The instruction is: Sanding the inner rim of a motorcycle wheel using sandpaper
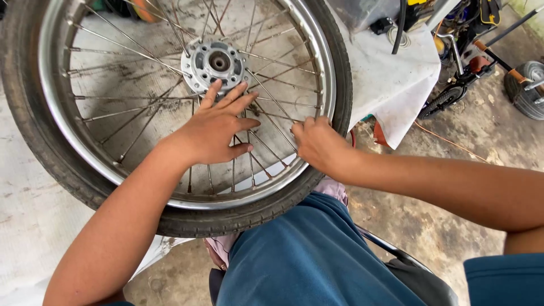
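Stained concrete floor (453,215) spreads under everything, with a white cloth (391,79) draped over a tabletop at upper right and tools and a small wheel (527,90) crowded in the far corner, too cluttered to sort out. Filling most of the view, a spoked wheel (170,113) with a black tyre (334,73) lies tilted against the person's blue-trousered knee (306,249); its top edge is cut off. Left hand (212,130) rests flat on the spokes just below the hub (215,61), fingers spread, grasping nothing. Right hand (317,144) sits at the shiny rim (170,199), fingers curled around a spoke; the fingertips are hidden, so its grip is hard to confirm.
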